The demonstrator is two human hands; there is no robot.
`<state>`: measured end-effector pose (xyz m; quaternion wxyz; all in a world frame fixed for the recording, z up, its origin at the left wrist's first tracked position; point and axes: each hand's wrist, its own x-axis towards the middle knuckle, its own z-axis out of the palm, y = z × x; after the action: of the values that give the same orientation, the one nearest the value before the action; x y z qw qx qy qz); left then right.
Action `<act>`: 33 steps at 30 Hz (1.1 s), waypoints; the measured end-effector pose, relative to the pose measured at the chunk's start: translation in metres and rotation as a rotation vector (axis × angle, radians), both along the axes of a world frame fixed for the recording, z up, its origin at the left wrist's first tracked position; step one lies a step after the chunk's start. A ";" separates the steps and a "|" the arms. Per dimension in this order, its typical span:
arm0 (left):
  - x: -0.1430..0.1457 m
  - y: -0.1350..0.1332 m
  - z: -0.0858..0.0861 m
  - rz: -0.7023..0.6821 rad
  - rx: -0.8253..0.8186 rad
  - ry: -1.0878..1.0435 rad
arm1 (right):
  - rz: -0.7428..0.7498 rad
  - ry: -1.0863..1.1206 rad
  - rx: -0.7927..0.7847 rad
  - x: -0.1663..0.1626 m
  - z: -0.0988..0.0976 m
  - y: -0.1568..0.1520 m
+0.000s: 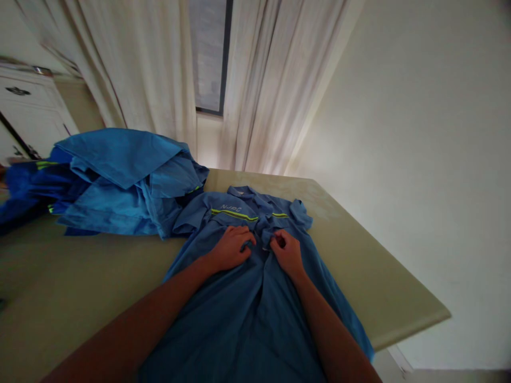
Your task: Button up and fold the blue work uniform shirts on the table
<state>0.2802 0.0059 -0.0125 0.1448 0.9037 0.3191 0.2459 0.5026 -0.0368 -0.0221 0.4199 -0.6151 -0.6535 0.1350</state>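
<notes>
A blue short-sleeved work shirt lies face up, its collar away from me and its lower part stretching towards me. Yellow-green stripes and pale lettering cross its chest. My left hand rests on the front beside the button edge, fingers curled and closed on the cloth. Across the opening, my right hand pinches the other front edge between thumb and fingers. The two hands are a short gap apart, just below the chest stripe. Any button at the fingertips is too small to make out.
A heap of blue garments, some darker with yellow-green stripes, lies left of the shirt on the pale green table. Behind stand cream curtains and a window. A white cabinet is at far left, a wall at right.
</notes>
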 end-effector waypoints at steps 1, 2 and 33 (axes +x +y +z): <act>0.001 -0.002 0.004 0.026 0.043 0.043 | 0.002 0.038 -0.006 0.002 0.000 0.001; 0.002 -0.006 0.008 0.031 0.098 0.085 | 0.007 0.064 -0.005 0.002 0.001 0.002; 0.016 -0.069 -0.005 -0.265 -0.118 -0.099 | -0.100 -0.236 -0.123 -0.037 -0.005 -0.120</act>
<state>0.2959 -0.0634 -0.0172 0.2443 0.9147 0.2034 0.2496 0.4657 -0.1572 -0.0276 0.3078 -0.6831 -0.6574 0.0802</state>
